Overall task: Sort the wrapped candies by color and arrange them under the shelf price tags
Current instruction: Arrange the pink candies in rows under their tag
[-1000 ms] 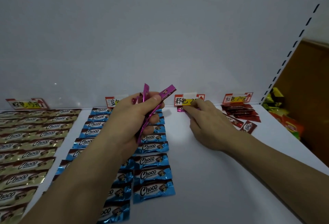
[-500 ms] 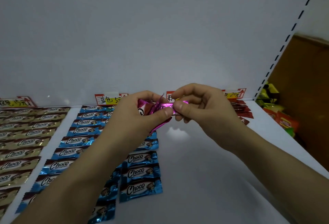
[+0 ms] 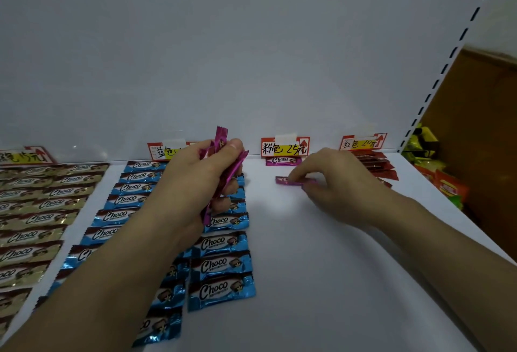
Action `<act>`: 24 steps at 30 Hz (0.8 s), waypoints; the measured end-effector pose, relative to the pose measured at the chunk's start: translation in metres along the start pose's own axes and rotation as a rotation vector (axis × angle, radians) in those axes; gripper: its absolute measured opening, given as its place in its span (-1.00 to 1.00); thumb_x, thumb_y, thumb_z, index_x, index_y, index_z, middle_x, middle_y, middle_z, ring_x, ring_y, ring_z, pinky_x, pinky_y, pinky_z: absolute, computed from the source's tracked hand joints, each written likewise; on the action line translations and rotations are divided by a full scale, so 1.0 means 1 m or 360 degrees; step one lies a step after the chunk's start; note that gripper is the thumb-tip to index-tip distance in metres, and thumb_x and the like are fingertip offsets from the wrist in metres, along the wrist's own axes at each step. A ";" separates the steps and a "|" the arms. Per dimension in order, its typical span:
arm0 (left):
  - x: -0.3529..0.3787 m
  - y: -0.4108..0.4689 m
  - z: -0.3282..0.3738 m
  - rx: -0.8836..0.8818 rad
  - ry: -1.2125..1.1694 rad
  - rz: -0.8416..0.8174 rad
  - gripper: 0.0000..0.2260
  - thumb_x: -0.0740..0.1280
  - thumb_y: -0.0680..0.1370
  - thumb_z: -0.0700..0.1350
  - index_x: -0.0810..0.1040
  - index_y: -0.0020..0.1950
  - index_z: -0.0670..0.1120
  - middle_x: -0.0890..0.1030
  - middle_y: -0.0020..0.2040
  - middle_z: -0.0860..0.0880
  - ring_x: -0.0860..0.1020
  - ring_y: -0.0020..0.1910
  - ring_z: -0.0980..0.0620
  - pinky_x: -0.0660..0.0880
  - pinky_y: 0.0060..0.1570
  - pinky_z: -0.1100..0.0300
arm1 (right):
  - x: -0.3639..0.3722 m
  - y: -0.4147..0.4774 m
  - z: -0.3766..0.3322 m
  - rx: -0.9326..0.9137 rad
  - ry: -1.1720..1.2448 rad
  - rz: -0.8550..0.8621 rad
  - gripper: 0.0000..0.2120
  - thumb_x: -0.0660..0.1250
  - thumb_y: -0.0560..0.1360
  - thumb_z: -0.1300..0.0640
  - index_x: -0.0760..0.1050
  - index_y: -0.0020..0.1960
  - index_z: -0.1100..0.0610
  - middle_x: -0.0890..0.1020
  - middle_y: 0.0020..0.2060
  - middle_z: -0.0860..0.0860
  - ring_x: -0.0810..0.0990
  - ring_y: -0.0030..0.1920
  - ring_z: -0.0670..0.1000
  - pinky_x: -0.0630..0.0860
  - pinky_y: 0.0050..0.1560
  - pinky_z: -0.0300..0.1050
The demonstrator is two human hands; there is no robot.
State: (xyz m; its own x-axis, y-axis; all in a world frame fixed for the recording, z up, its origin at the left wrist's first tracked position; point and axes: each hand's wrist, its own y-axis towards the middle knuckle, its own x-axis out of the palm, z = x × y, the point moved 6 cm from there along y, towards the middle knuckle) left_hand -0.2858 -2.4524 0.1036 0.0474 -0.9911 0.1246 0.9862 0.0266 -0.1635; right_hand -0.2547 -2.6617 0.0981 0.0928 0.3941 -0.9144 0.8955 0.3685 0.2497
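Observation:
My left hand (image 3: pixel 201 183) grips a bunch of pink wrapped candies (image 3: pixel 223 161) above the blue rows. My right hand (image 3: pixel 333 183) pinches one pink candy (image 3: pixel 293 181) against the white shelf (image 3: pixel 321 267), just in front of another pink candy (image 3: pixel 283 160) lying under the pink price tag (image 3: pixel 285 147). Blue candies (image 3: pixel 221 265) lie in two columns under the blue tag (image 3: pixel 165 151). Gold candies (image 3: pixel 42 206) fill the left under their tag (image 3: pixel 25 155). Red candies (image 3: pixel 375 165) sit heaped under the red tag (image 3: pixel 363 142).
The white back wall (image 3: pixel 251 57) rises straight behind the tags. A slotted upright (image 3: pixel 447 63) bounds the shelf on the right, with yellow, orange and green packets (image 3: pixel 436 172) beyond it. Bare shelf stretches in front of the pink tag.
My hands were together pulling one pink candy from the bunch. Now my right hand has carried it down to the shelf under the pink tag, while my left hand stays raised.

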 end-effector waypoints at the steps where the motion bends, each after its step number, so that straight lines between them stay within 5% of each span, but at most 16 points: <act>1: -0.001 0.001 0.000 -0.0004 0.0003 -0.0003 -0.82 0.37 0.59 -0.02 0.57 -0.01 -0.14 0.53 -0.29 -0.06 0.40 -0.48 0.12 0.31 -0.58 0.29 | 0.001 -0.001 0.000 0.0021 -0.0066 -0.0047 -0.71 0.36 0.54 0.20 0.66 0.15 -0.13 0.64 0.05 -0.19 0.46 0.03 -0.18 0.44 0.06 -0.22; 7: -0.001 0.004 0.000 -0.0054 -0.0155 -0.0077 -0.79 0.34 0.60 -0.01 0.57 0.06 -0.16 0.50 -0.29 -0.04 0.37 -0.50 0.13 0.27 -0.60 0.30 | 0.015 -0.004 -0.007 0.0116 -0.0100 0.0082 -0.75 0.31 0.53 0.16 0.65 0.16 0.01 0.61 -0.01 -0.09 0.48 -0.01 -0.08 0.46 0.02 -0.16; 16: -0.003 0.020 -0.012 -0.0398 -0.0745 -0.0223 -0.80 0.25 0.63 0.05 0.50 -0.06 -0.06 0.46 -0.40 0.05 0.33 -0.58 0.17 0.25 -0.69 0.33 | 0.034 -0.005 -0.020 0.0076 -0.0244 -0.0006 -0.56 0.21 0.59 0.08 0.40 0.46 0.05 0.47 0.29 -0.04 0.37 0.29 -0.02 0.41 0.28 -0.05; 24: -0.003 0.020 -0.010 -0.0308 -0.0629 -0.0176 -0.80 0.30 0.60 0.03 0.53 -0.08 -0.09 0.47 -0.39 0.03 0.35 -0.56 0.14 0.26 -0.67 0.31 | 0.038 -0.003 -0.018 0.0063 -0.0294 -0.0031 -0.53 0.19 0.61 0.03 0.32 0.51 -0.01 0.40 0.38 -0.08 0.32 0.37 -0.04 0.38 0.34 -0.03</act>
State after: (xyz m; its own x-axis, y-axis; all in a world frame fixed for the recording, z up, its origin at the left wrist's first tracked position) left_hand -0.2679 -2.4504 0.0905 0.0374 -0.8595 0.5097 0.9427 -0.1390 -0.3034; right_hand -0.2612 -2.6327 0.0680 0.1505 0.2248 -0.9627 0.9139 0.3399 0.2222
